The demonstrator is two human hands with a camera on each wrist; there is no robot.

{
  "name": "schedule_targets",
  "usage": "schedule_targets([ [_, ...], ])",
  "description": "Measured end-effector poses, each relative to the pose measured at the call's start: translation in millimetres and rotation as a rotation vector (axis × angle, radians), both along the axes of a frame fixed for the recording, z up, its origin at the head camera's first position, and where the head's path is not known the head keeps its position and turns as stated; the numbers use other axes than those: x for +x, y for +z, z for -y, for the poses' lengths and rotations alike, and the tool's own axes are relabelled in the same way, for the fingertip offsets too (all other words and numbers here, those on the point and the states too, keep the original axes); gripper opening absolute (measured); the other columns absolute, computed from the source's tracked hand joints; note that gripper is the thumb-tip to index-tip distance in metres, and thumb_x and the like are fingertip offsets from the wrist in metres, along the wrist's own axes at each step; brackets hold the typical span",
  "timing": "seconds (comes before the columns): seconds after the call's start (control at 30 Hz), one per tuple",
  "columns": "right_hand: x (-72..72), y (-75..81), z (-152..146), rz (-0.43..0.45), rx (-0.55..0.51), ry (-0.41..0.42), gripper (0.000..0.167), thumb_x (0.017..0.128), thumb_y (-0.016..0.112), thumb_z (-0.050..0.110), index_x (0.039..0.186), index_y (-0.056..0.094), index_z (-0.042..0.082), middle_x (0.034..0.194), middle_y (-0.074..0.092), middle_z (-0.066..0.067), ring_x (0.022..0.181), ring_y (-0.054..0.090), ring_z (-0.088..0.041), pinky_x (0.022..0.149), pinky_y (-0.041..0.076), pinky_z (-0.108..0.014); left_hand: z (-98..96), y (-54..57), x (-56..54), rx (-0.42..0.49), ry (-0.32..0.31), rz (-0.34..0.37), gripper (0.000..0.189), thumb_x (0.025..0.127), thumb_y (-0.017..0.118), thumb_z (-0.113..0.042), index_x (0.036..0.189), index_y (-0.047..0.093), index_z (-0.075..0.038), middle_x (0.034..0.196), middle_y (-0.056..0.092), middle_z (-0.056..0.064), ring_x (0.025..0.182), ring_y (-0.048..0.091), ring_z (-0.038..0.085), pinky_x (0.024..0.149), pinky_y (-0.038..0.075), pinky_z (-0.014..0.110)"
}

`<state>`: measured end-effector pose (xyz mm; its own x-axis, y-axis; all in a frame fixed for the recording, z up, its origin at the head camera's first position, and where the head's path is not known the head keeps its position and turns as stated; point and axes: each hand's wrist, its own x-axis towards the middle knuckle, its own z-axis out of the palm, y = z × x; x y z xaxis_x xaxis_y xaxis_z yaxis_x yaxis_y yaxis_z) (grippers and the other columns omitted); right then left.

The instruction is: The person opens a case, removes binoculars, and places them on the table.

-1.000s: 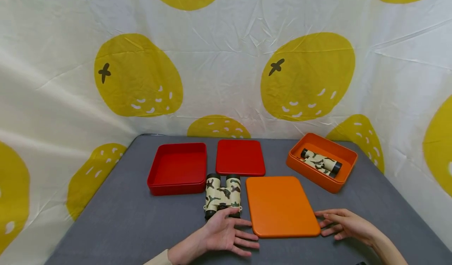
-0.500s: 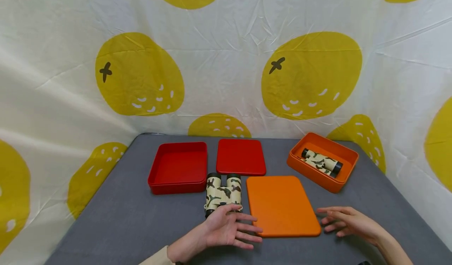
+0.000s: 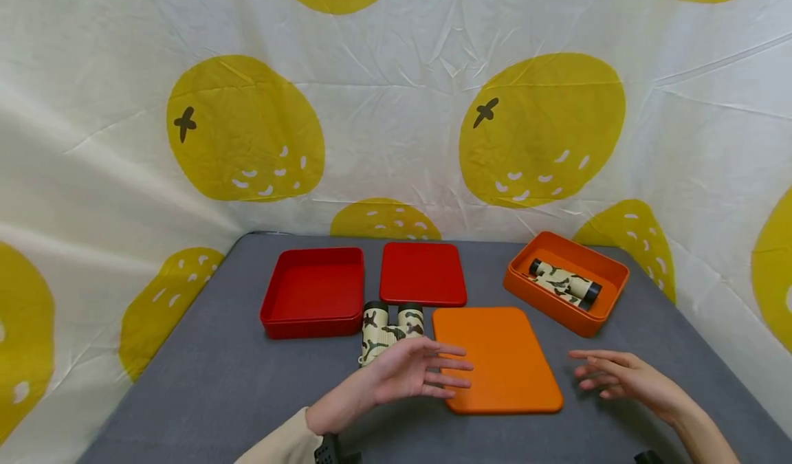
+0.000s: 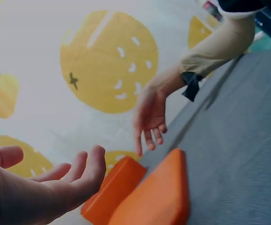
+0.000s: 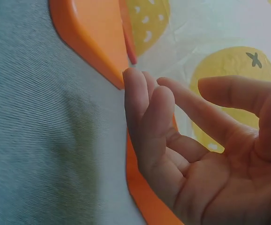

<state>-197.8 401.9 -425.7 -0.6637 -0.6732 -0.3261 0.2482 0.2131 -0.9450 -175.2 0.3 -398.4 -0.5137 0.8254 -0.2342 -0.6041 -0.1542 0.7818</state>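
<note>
In the head view my left hand [image 3: 405, 371] hovers over the left edge of an orange lid [image 3: 501, 361], palm turned inward, fingers fairly straight and holding nothing. It hides the lower part of the camouflage binoculars [image 3: 391, 333] that lie on the table. My right hand [image 3: 631, 381] hangs to the right of the lid, apart from it, with loosely bent fingers and nothing in them. Farther back, an orange box [image 3: 551, 309] holds a second pair of camouflage binoculars [image 3: 566, 283]. The right wrist view shows the right hand [image 5: 205, 154] near the orange lid [image 5: 95, 33].
A red box [image 3: 312, 292] with nothing inside stands at the back left, close to the nearer binoculars. Beside it lies a red lid [image 3: 423, 273]. A fruit-patterned cloth [image 3: 396, 120] hangs behind and around the grey table [image 3: 204, 381].
My left hand has risen and shifted right, now covering more of the binoculars and the lid's edge. The right hand has drawn away from the lid, slightly up and right.
</note>
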Motion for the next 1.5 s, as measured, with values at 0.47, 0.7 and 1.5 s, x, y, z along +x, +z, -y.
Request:
schedule_targets([
  [0.47, -3.9, 15.2, -6.6, -0.154, 0.142, -0.093, 0.036, 0.099, 0.025, 0.026, 0.115, 0.053, 0.043, 0.105, 0.063, 0.017, 0.097, 0.061, -0.007, 0.076, 0.050, -0.029, -31.4, 20.1, -16.4, -0.105, 0.169, -0.234, 0.042, 0.093, 0.041, -0.023, 0.129, 0.045, -0.002, 0.131, 0.048, 0.018, 0.113, 0.055, 0.028, 0.095, 0.044, 0.038],
  [0.7, -5.6, 20.4, -10.0, -0.213, 0.194, -0.161, 0.033, 0.099, 0.028, 0.028, 0.117, 0.052, 0.041, 0.102, 0.063, 0.020, 0.095, 0.062, -0.006, 0.075, 0.051, -0.029, -51.3, 24.5, -21.2, -0.111, 0.255, -0.333, 0.035, 0.094, 0.039, -0.016, 0.124, 0.050, -0.001, 0.126, 0.052, 0.020, 0.108, 0.057, 0.030, 0.087, 0.049, 0.033],
  [1.5, -31.3, 21.7, -7.2, -0.483, 0.301, -0.537, 0.017, 0.095, 0.040, 0.030, 0.098, 0.053, 0.040, 0.087, 0.059, 0.029, 0.078, 0.062, 0.004, 0.065, 0.052, -0.021, -121.6, 13.0, -50.1, -0.367, 0.646, -0.982, 0.024, 0.092, 0.045, -0.012, 0.109, 0.061, -0.007, 0.098, 0.067, 0.009, 0.083, 0.064, 0.011, 0.067, 0.048, 0.013],
])
